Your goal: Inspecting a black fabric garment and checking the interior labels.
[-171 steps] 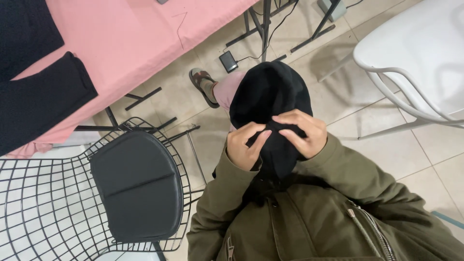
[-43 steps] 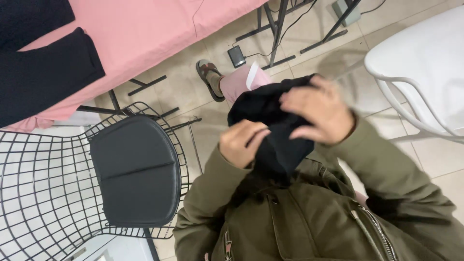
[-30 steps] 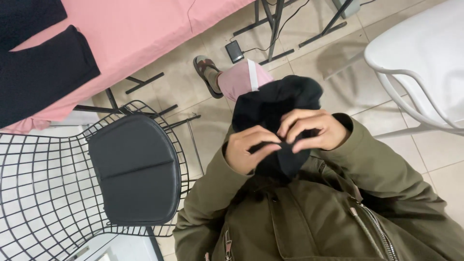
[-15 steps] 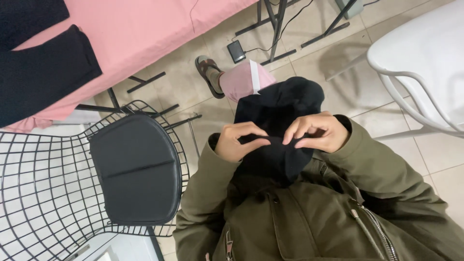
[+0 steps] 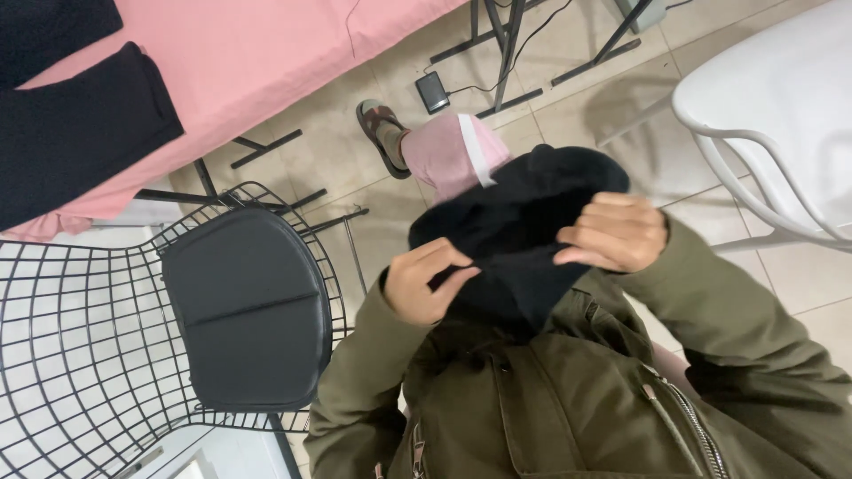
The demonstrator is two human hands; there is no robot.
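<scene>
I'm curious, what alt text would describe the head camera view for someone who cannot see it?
Seen from above, a person in an olive jacket grips a black garment with left hand and right hand. Beside them stand a black wire chair with a dark cushion, a pink-covered table and a white chair on a tiled floor.

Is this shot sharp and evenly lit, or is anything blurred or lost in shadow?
Head view: soft, even indoor light, no glare; the white chair throws a faint shadow on the floor tiles. Both hands, left hand and right hand, look sharp, but the black garment they grip is so dark that its folds barely show.
</scene>
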